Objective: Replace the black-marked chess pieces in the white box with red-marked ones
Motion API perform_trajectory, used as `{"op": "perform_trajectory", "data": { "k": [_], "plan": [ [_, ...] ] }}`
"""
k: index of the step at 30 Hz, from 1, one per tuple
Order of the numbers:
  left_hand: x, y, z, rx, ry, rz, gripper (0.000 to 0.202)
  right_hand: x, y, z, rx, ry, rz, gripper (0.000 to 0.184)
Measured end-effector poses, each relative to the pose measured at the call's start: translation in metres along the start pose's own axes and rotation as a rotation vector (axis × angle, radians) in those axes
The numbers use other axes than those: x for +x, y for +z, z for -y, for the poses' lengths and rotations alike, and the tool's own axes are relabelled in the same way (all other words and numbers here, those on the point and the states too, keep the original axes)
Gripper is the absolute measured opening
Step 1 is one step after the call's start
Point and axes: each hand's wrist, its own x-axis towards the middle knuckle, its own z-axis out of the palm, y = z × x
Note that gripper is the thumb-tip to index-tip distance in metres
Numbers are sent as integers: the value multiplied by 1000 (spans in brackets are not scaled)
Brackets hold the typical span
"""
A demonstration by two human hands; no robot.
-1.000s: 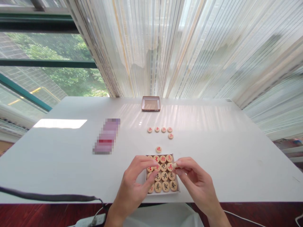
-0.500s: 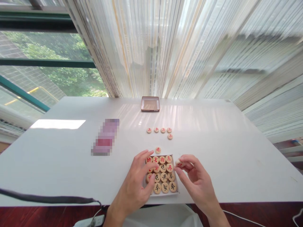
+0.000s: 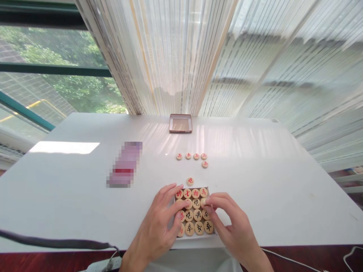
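Round wooden Chinese chess pieces with red or black characters lie in rows in a shallow white box (image 3: 195, 237) at the table's near edge. My left hand (image 3: 163, 217) rests over the box's left side, fingers apart, its index fingertip on a piece in the second row. Between thumb and fingertips, my right hand (image 3: 232, 217) pinches a Chinese chess piece (image 3: 204, 202) at the right end of that row, over or on the piece there; the fingers partly cover it. A red-marked piece (image 3: 190, 181) lies just beyond the box.
Several red-marked pieces (image 3: 196, 156) lie farther back on the white table (image 3: 255, 170). Behind them is a box lid (image 3: 180, 124). A blurred-out pink item (image 3: 124, 165) lies to the left. A black strap (image 3: 56, 241) crosses the near left edge, by a power strip (image 3: 103, 264).
My right hand has moved left with its piece, from beside the box to the second row's right end. My left hand stays over the box. The view has shifted slightly.
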Motion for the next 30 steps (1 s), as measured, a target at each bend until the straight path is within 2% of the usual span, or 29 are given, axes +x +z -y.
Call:
{"op": "perform_trajectory", "data": {
  "k": [3, 10, 14, 22, 30],
  "plan": [
    [-1, 2, 1, -7, 2, 2, 46, 0, 2, -4, -90, -72, 22, 25],
    [-2, 1, 1, -33, 7, -16, 45, 0, 0, -8, -165, -84, -16, 25],
    [-2, 0, 1, -55, 1, -23, 42, 1, -2, -4, -149, -62, -50, 26],
    [-1, 3, 3, -71, 0, -50, 41, -1, 2, -4, -136, -54, 39, 25],
    [-2, 2, 2, -72, -13, -35, 40, 3, -2, -3, -82, -38, -49, 21]
  ]
}}
